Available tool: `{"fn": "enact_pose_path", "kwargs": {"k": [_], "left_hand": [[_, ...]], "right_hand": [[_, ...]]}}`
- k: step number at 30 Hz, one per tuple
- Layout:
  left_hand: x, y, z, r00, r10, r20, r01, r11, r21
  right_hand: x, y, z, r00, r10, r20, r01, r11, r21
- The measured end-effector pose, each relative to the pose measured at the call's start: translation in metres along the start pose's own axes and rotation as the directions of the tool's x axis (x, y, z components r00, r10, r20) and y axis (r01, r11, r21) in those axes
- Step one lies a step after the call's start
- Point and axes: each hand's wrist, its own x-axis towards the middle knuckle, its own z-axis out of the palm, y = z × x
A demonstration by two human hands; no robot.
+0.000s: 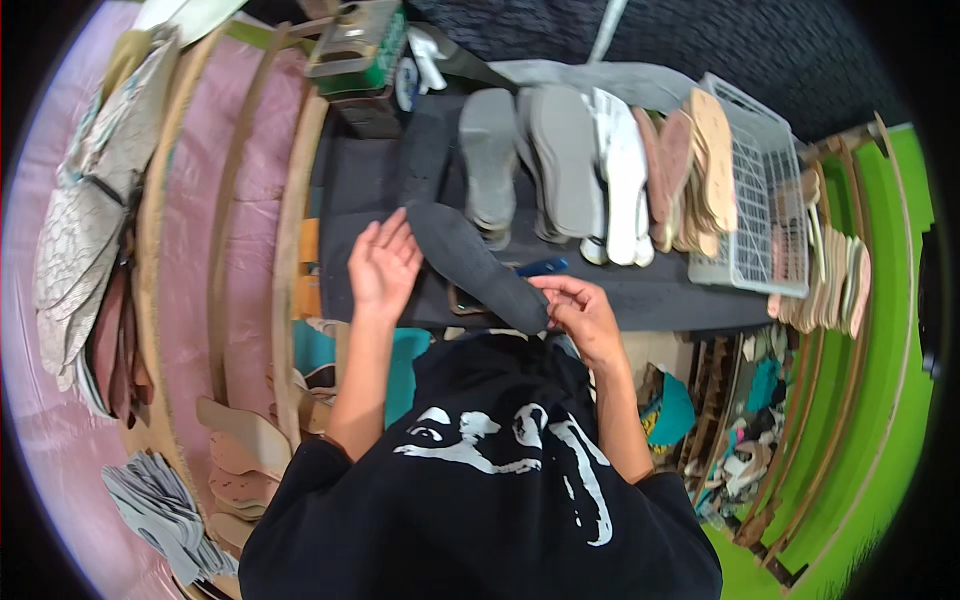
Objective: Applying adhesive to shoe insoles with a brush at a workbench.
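Note:
A dark shoe sole (478,268) is held at a slant over the front of the black-covered table (660,300). My right hand (582,318) pinches its narrower end between thumb and fingers. By the wider end, my left hand (385,272) is open, palm turned up and fingers stretched out. Its fingertips lie at the sole's edge; whether they touch it I cannot tell. Behind the held piece stand stacks of grey soles (488,160) and thicker grey soles (562,165). Another dark sole (425,150) lies on the table at the left, hard to tell from the cover.
White soles (622,170) and tan soles (710,165) lie farther right, beside a white plastic basket (770,200). A green can (362,60) stands at the back left. Under the sole is a blue object (540,267). Wooden racks with soles flank both sides; a teal container (408,365) sits below.

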Motion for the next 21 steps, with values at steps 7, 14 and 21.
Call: {"fn": "enact_pose_path", "kwargs": {"k": [7,14,21], "left_hand": [[-0.084,-0.083,0.078,0.998,0.012,-0.065,0.005,0.966,0.259],[-0.094,-0.204,0.111,0.975,-0.121,-0.184,0.178,0.925,0.336],[-0.070,-0.250,0.087,0.926,0.001,-0.378,0.071,0.982,0.177]], "right_hand": [[-0.055,-0.018,-0.134,0.958,-0.203,-0.202,0.164,0.967,-0.193],[-0.044,0.021,-0.254,0.910,-0.216,-0.354,0.045,0.900,-0.434],[-0.022,0.035,-0.262,0.896,-0.345,-0.279,0.113,0.786,-0.608]]}}
